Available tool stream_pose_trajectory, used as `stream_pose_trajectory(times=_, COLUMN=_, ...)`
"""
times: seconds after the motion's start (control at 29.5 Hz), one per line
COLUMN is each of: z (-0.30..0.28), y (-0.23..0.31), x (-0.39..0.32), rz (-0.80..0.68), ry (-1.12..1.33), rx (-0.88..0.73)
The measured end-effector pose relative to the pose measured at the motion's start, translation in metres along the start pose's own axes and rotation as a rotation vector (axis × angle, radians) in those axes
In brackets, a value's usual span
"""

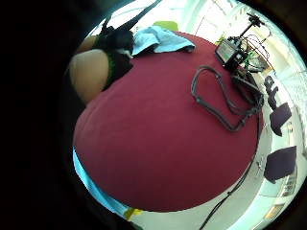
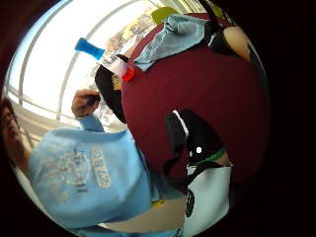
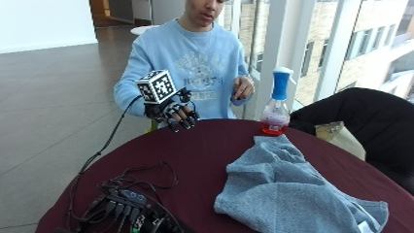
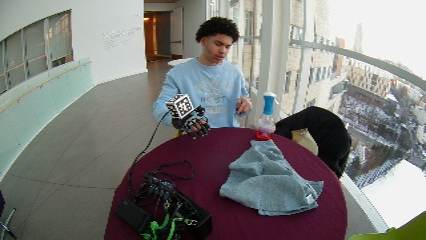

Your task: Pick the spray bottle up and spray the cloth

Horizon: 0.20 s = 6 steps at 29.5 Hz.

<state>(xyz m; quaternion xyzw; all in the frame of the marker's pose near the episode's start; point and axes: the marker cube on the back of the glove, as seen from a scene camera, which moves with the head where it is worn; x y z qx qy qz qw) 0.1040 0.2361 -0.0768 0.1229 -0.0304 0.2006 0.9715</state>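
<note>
A person in a light blue printed sweatshirt [image 3: 194,63] sits at the twelve o'clock side of a round table covered in dark red cloth [image 3: 194,160], seen from the outside view across it. The black-gloved right hand [image 3: 176,115] hangs above the table's far edge at about eleven o'clock, holding nothing, its fingers [image 3: 184,121] loosely curled and pointing downward, apart from every object. The clear plastic spray bottle with a blue trigger head and a red base [image 3: 277,104] stands upright on the table's far rim at about one o'clock, well apart from the gloved hand and untouched. Just in front of the bottle, a crumpled grey-blue terry cloth [image 3: 284,189] spreads from the bottle's base toward four o'clock, its nearest fold close to the red base; I cannot tell whether they touch. The person's bare left hand [image 3: 244,88] is raised at chest height beside the bottle, not touching it. At the seven o'clock edge of the table lies a cluster of black electronic boxes with looping black cables [image 3: 126,204]. A black garment [image 3: 362,121] is draped over a seat beyond the table at three o'clock. In the thumb side palm view the bottle [image 2: 106,57] and cloth [image 2: 173,37] lie together at the table's edge.
</note>
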Motion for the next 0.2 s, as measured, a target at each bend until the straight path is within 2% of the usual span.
stream_pose_trajectory(times=0.2, z=-0.001, y=0.0003, x=-0.0007, rz=-0.002, ry=0.014, rx=-0.001)
